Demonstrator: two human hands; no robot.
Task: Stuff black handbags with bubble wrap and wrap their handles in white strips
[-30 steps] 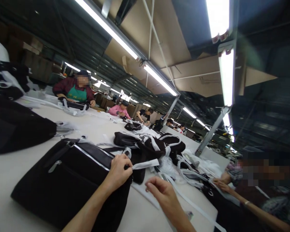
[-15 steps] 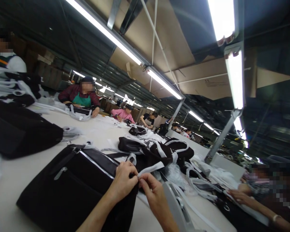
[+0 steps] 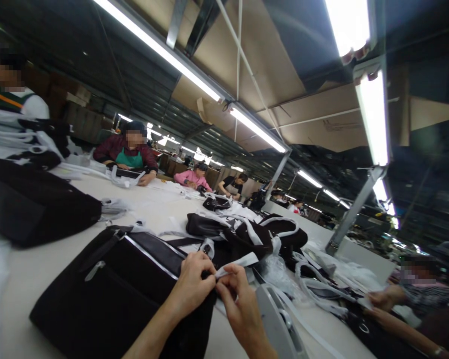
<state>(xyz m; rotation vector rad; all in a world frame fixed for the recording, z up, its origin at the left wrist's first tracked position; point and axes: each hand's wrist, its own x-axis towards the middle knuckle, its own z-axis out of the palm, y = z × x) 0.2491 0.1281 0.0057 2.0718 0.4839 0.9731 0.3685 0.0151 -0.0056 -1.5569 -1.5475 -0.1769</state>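
A black bag (image 3: 97, 299) with a silver zipper lies on the pale table (image 3: 15, 294) in front of me. My left hand (image 3: 197, 276) is at the bag's upper right corner, its fingers pinched on a white wrapping strip (image 3: 239, 263). Close beside it, my right hand (image 3: 236, 294) has thumb and finger pinched at the near end of the same strip. The strip's free end points up and right. What lies under the fingertips is hidden.
A grey tape dispenser (image 3: 279, 319) stands right of my right hand. More black bags with white-wrapped straps (image 3: 247, 234) are piled beyond. Another black bag (image 3: 41, 199) lies at left. A co-worker's hands (image 3: 381, 309) work at far right; other people sit along the table.
Both hands stay at the bag's corner with the strip; my right fingers have shifted slightly. The view has moved a little. At right, the co-worker's hands have come together on a white piece.
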